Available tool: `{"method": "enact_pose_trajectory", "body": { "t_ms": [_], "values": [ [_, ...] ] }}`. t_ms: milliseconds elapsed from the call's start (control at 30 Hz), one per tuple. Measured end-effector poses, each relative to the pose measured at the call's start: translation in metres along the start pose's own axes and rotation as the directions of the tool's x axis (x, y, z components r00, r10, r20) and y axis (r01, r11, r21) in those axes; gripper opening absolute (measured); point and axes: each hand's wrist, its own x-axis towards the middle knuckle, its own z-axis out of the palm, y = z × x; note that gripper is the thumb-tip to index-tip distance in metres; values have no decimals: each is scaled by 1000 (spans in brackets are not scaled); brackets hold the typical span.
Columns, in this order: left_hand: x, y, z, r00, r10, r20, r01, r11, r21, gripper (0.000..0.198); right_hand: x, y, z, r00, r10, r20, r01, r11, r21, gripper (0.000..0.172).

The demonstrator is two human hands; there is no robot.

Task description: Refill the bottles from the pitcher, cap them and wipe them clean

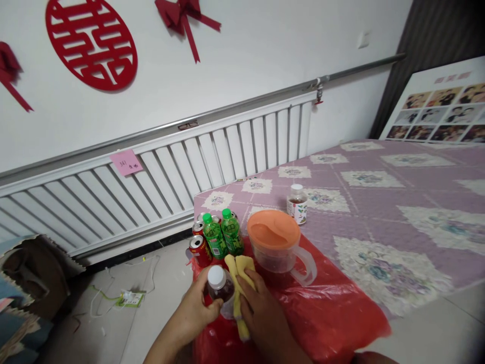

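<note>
My left hand [199,306] is wrapped round a small clear jar [221,289] with a white cap and dark contents. A folded yellow cloth [239,283] is pressed against the jar's right side by my right hand [261,308], whose fingers are bent over it. Just behind them stand two green bottles [223,237] with green caps and several red cans [199,249]. Right of the cloth is a clear plastic pitcher [275,255] with an orange lid and its handle to the right. A second white-capped jar [297,205] with a printed label stands behind the pitcher.
A red plastic sheet [329,303] lies under the items, on a purple flowered tablecloth [366,212]. A white radiator [227,156] runs along the wall behind. At the right rear leans a photo board [439,108]. Packaging scraps [131,298] lie on the floor at left.
</note>
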Motion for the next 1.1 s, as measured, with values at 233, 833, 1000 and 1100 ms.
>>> {"method": "enact_pose_trajectory", "body": {
  "t_ms": [233, 833, 1000, 1100],
  "values": [
    [-1, -3, 0, 1000, 11, -5, -11, 1000, 28, 66, 2, 1, 6, 953, 170, 250, -155, 985, -76, 40],
    [-2, -14, 9, 996, -18, -85, 8, 993, -117, 65, -6, -3, -10, 934, -215, -286, 240, 969, 56, 42],
    [-1, -9, 11, 996, -25, -85, 5, 975, -223, 73, -9, -7, -12, 931, -244, -271, 262, 965, 32, 40],
    [-1, -7, 6, 998, -35, -48, 22, 973, -231, 69, -7, -5, -9, 969, -177, -175, 187, 981, 43, 44]
  ]
}}
